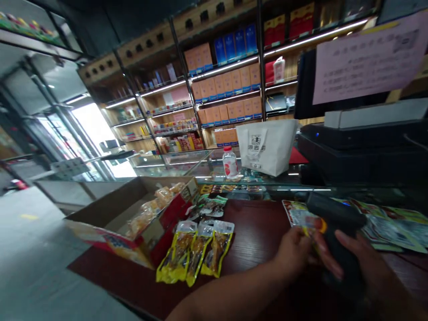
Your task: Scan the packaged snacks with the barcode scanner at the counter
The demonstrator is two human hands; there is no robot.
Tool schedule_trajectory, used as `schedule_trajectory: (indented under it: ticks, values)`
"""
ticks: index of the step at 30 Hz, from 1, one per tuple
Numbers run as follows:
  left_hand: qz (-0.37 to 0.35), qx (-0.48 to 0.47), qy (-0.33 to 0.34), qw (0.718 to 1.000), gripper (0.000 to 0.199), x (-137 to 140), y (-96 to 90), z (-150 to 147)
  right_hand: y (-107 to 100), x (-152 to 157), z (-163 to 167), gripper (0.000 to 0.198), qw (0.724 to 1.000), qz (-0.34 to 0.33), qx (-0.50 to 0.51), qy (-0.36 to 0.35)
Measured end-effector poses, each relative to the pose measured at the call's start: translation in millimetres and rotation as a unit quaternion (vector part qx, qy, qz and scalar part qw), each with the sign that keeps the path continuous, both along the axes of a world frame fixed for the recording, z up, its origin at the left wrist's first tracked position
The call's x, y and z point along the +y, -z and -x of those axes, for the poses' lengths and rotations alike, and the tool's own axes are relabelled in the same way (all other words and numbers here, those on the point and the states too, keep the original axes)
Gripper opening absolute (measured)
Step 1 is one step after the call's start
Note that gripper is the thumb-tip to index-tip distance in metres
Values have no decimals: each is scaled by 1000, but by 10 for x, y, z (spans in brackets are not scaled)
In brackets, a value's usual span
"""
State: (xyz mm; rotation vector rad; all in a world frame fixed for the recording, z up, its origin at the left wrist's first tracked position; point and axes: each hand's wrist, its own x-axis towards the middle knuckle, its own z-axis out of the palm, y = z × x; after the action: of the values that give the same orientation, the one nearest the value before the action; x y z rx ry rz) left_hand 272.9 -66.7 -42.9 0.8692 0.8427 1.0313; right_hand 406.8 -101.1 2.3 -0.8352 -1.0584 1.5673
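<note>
Right hand [363, 256] wraps the dark scanner [337, 214] by its handle, its head just beside a packet [296, 213] over the brown counter [256, 240]! Left hand [294, 252] is at that packet; blur hides its grip. Best keep the packet flat, fingertips clear.

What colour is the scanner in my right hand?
Black or dark grey; the scanner shows best in the head view.

Thin white lights [226, 67] shine along tall brown wooden shelves [230, 13]. Left of the shelves are a bright white opening [87, 118] and grey floor [36, 240]; in front, a dark red wooden bench [254, 227].
</note>
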Motion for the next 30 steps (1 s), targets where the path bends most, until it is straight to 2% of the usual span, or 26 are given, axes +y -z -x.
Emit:
schedule_trajectory:
  ticks: [3, 6, 9, 11, 14, 18, 21, 24, 28, 30]
  values:
    - [-23, 14, -90, 996, 42, 76, -104, 454, -77, 22, 122, 41, 999, 9, -32, 38]
    - [-11, 5, -192, 981, 31, 196, -186, 844, -196, 123, 246, 45, 995, -6, -73, 64]
    - [-25, -22, -287, 957, 22, 321, -231, 1025, -342, 263, 273, 52, 980, -62, -178, 59]
    - [-24, -51, -313, 948, 19, 394, -262, 1046, -464, 338, 250, 52, 960, -93, -259, 60]
    - [7, -98, -312, 945, 20, 476, -358, 1025, -673, 376, 227, 52, 934, -113, -326, 92]
    - [23, -133, -219, 966, 35, 529, -586, 1037, -922, 309, 312, 51, 908, -151, -364, 143]
    - [-28, -124, -162, 979, 51, 555, -759, 1077, -1028, 262, 415, 40, 909, -164, -358, 138]
    - [-82, -96, -139, 982, 57, 566, -899, 1101, -1067, 245, 465, 38, 909, -148, -363, 139]
    - [-126, -46, -152, 979, 56, 560, -1025, 1125, -1068, 237, 439, 44, 936, -122, -304, 128]
    - [-141, -24, -169, 975, 54, 559, -1054, 1150, -1061, 223, 413, 46, 940, -116, -292, 134]
